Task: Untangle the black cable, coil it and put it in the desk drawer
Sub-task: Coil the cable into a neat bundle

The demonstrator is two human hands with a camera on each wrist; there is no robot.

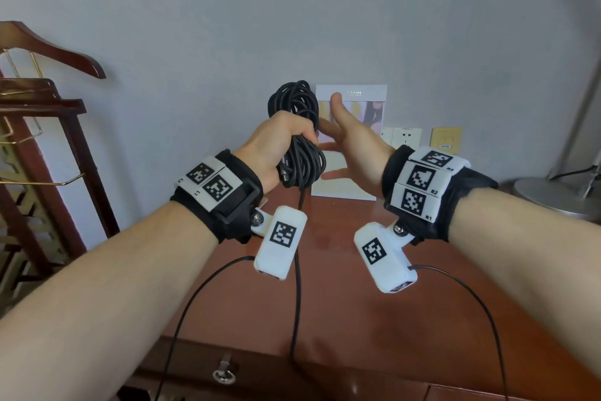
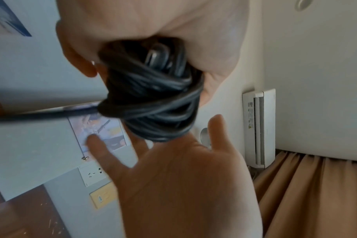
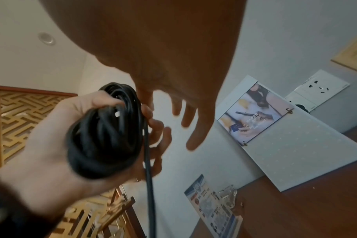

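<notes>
The black cable (image 1: 297, 153) is wound into a thick coil, held upright above the desk. My left hand (image 1: 279, 137) grips the coil round its middle, fingers curled about the strands (image 2: 153, 99) (image 3: 104, 136). A loose tail (image 1: 296, 270) hangs from the coil toward the desk's front edge. My right hand (image 1: 341, 140) is just right of the coil, fingers spread and straight, holding nothing (image 2: 173, 161) (image 3: 173, 80). A drawer front with a metal ring pull (image 1: 223, 375) shows at the bottom of the head view, closed.
The brown desk (image 1: 341, 286) carries a white leaflet stand (image 1: 351, 140) against the wall, wall sockets (image 1: 401, 137) beside it, and a lamp base (image 1: 553, 195) at the right. A wooden valet stand (image 1: 42, 114) is at the left. Thin wires run from the wrist cameras.
</notes>
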